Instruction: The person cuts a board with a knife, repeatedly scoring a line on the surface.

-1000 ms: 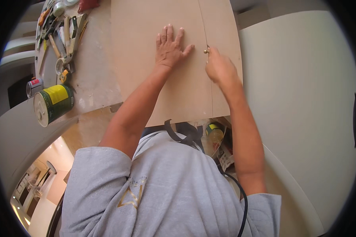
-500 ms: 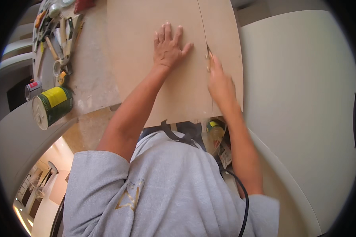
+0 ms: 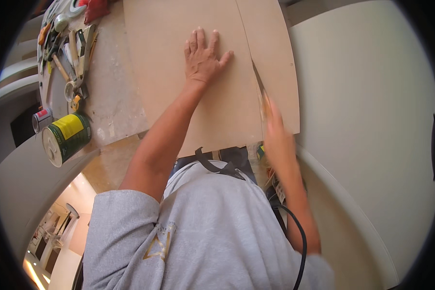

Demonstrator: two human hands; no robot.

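Note:
A large light-brown wooden board (image 3: 164, 58) lies in front of me, with a long, thin dark line running lengthwise near its right side. My left hand (image 3: 203, 57) rests flat on the board, fingers spread, left of that line. Closed around the wooden handle of a handsaw (image 3: 259, 77), my right hand (image 3: 279, 133) is near the board's front edge and slightly blurred. The saw's narrow dark blade points away from me and sits in the line.
Left of the board, hand tools (image 3: 72, 58) lie heaped on a stained worktable (image 3: 113, 116). A green and yellow can (image 3: 67, 137) and a smaller tin (image 3: 42, 120) stand at its near left. A big pale panel (image 3: 367, 121) fills the right side. A black cable (image 3: 299, 232) hangs by my right arm.
My right hand has pulled the saw back toward me along the line, baring more of its blade. My left hand stays on the board; the whole view has shifted slightly.

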